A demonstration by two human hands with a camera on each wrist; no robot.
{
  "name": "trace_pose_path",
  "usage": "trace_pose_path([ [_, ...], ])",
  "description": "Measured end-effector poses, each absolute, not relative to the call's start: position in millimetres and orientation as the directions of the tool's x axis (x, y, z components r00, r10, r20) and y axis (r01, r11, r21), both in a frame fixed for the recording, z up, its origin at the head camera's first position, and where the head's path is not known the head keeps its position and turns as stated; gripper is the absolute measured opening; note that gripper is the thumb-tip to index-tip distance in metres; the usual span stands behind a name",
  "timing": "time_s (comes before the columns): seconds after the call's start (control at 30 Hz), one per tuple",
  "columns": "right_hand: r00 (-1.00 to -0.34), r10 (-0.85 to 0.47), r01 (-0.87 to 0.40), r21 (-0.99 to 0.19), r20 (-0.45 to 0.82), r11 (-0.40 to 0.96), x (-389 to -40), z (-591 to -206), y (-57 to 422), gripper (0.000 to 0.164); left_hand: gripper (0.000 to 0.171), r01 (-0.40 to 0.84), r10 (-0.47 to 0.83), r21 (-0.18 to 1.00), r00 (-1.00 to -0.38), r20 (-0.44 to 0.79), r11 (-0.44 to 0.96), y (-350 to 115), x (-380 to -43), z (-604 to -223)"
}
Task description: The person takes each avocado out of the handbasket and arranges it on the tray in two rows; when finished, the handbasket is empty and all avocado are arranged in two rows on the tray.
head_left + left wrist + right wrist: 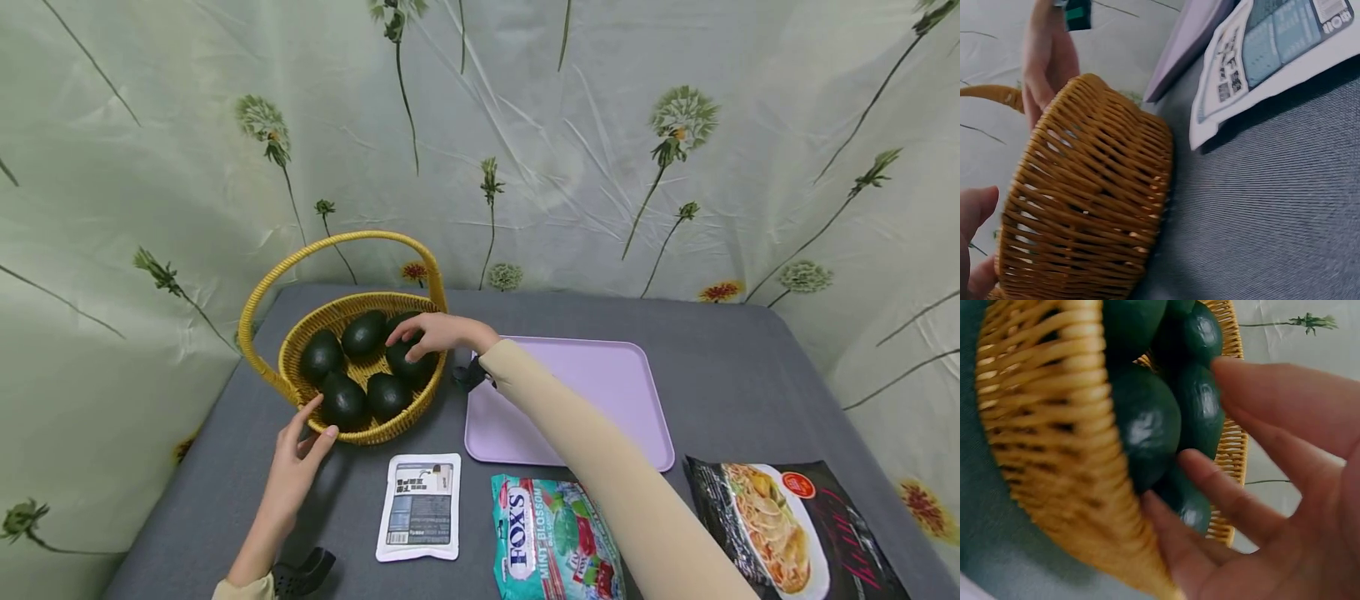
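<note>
A yellow wicker basket (393,427) with a tall arched handle holds several dark green avocados (365,333). My right hand (442,332) reaches over its right side, fingers spread and slightly bent. In the right wrist view, the fingertips (1194,459) are right at an avocado (1147,425) near the rim, with more avocados behind it. At the basket's near left side is my left hand (296,458), its index fingertip and thumb at the rim. The left wrist view shows the woven outer wall (1085,200), with left fingers (979,206) at the edge.
A lilac tray (555,450) lies right of the basket, partly under my right forearm. Nearer me are a white-and-grey pouch (420,508), a teal FOX'S candy bag (551,537) and a black noodle packet (795,525). Behind the grey table (720,375) hangs a flowered curtain (525,125).
</note>
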State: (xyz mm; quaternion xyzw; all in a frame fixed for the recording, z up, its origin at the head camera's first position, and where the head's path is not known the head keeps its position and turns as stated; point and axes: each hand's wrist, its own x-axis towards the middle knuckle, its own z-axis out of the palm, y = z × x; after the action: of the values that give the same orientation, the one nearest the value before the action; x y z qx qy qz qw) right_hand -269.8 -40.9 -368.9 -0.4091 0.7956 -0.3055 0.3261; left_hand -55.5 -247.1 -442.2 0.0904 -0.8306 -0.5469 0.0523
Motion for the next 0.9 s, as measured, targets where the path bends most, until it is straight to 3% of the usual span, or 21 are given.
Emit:
trace_pose_path([
  [0.33,-0.452,-0.819,-0.555,-0.607,-0.355,0.569,-265.5,-374.3,-60.9,0.045,0.067,-0.149,-0.189,0.933,-0.978,-0.09,0.328,-246.2,-60.6,-445.6],
  [0.53,-0.495,-0.8,-0.621,-0.506,-0.339,0.599,-260.4,-379.0,-63.9,0.047,0.066,-0.148,-0.187,0.932,-0.978,-0.09,0.33,-246.7,-60.8,-447.3],
  [0.9,-0.501,-0.842,-0.531,-0.697,-0.2,0.482,-265.5,-375.9,-46.2,0.043,0.065,-0.124,-0.19,0.928,-0.98,-0.06,0.351,-248.0,-62.1,-451.0],
])
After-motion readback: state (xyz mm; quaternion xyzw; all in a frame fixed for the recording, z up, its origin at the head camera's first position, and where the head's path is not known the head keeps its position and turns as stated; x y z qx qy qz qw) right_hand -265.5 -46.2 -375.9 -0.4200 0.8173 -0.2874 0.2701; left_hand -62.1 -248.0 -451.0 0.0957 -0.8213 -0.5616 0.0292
